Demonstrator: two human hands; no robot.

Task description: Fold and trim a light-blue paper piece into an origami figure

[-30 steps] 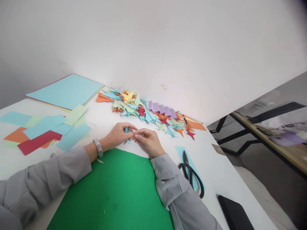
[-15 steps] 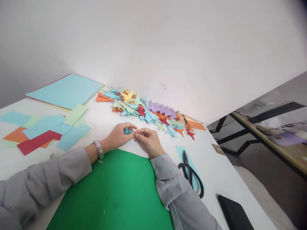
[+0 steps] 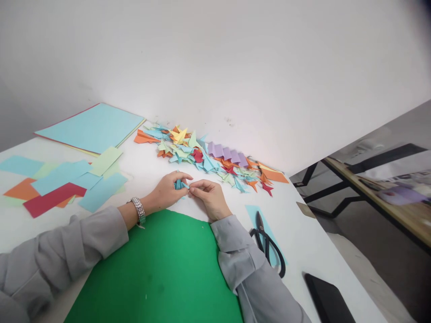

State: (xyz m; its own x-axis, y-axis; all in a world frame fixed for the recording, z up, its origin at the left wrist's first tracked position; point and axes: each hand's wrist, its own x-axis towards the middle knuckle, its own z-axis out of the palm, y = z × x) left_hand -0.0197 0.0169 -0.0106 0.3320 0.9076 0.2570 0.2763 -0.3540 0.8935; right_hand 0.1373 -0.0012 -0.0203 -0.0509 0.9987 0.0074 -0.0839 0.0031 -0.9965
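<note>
Between my two hands is a small piece of folded blue paper [image 3: 179,184], its shape partly hidden by the fingers. My left hand [image 3: 165,192], with a metal watch band at the wrist, is closed around the body of the folded paper. The thumb and forefinger of my right hand [image 3: 211,197] pinch its pointed right end. Both hands are just beyond the far edge of a green sheet [image 3: 158,264]. Past them, along the wall, lies a long heap of folded paper figures [image 3: 193,150] in several colours.
Loose coloured paper rectangles [image 3: 67,179] overlap at left, with a stack of large sheets [image 3: 94,128] behind. Black-handled scissors [image 3: 266,242] rest on a blue strip [image 3: 251,213] at right. A black phone-like object [image 3: 328,298] lies near the table's right edge. A white wall [image 3: 215,67] rises behind.
Almost nothing differs. My hands hold the same spot, with only a very slight shift of the fingers on the blue paper.
</note>
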